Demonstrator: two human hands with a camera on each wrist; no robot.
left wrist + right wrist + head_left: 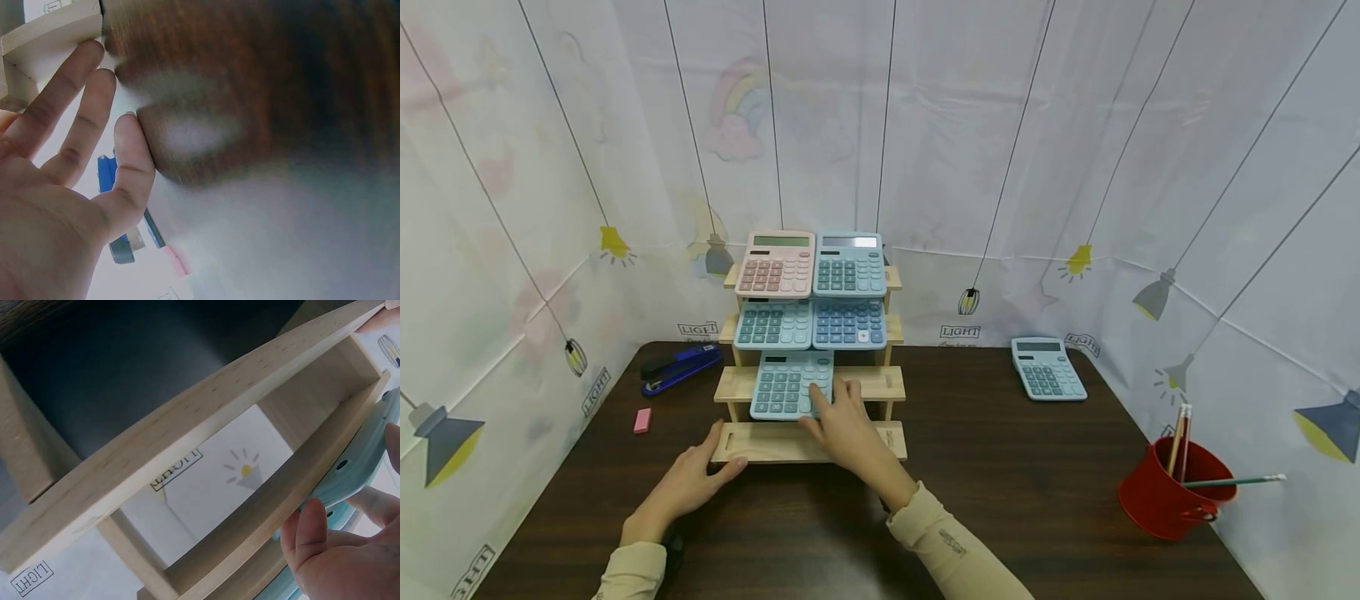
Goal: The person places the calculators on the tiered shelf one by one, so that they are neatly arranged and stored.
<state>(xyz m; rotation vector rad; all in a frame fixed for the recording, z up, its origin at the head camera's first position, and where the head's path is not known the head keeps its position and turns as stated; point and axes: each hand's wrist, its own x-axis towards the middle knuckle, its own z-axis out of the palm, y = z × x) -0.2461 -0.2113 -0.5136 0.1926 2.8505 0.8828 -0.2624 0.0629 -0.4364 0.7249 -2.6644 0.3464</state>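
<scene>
In the head view, a stepped wooden rack stands on the dark table. My right hand grips the lower right corner of a light-blue calculator leaning on the second step from the bottom. The right wrist view shows its thumb and fingers around the calculator's edge. My left hand rests at the left end of the bottom step, fingers straight and spread. A pink calculator and a light-blue calculator occupy the top step; a pale-teal calculator and a blue calculator sit below.
Left of the rack lie a blue stapler and a pink eraser. Another light-blue calculator lies at the table's back right. A red bucket holding pencils stands near the right edge. Printed curtains surround the table.
</scene>
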